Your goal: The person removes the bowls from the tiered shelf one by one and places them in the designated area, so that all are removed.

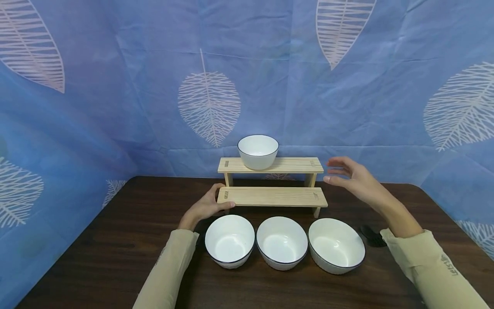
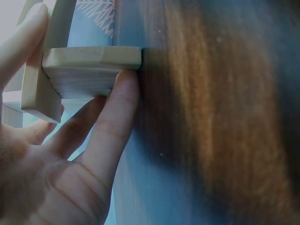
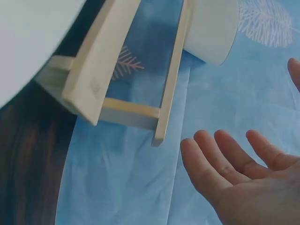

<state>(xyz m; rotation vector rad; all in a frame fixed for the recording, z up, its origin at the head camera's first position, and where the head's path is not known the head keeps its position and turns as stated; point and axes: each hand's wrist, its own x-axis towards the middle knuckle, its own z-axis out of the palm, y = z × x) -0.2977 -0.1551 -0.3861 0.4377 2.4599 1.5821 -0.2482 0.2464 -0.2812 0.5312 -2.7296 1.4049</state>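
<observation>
A two-tier wooden rack (image 1: 272, 196) stands at the back of the table. My left hand (image 1: 206, 206) grips the left end of its lower board; in the left wrist view the thumb lies on the board (image 2: 40, 93) and the fingertips touch the leg (image 2: 93, 58) below. To the right of the rack my right hand (image 1: 351, 176) is raised, fingers spread and slightly bent, holding nothing and apart from the rack. On the upper board sits a white bowl (image 1: 257, 152) with a dark rim, left of the middle.
In front of the rack stand three more white bowls in a row: left (image 1: 230, 240), middle (image 1: 282, 242) and right (image 1: 336, 244). A black object (image 1: 372, 236) lies near my right forearm, partly hidden by the sleeve. Behind the table hangs a blue leaf-patterned cloth (image 1: 262, 98).
</observation>
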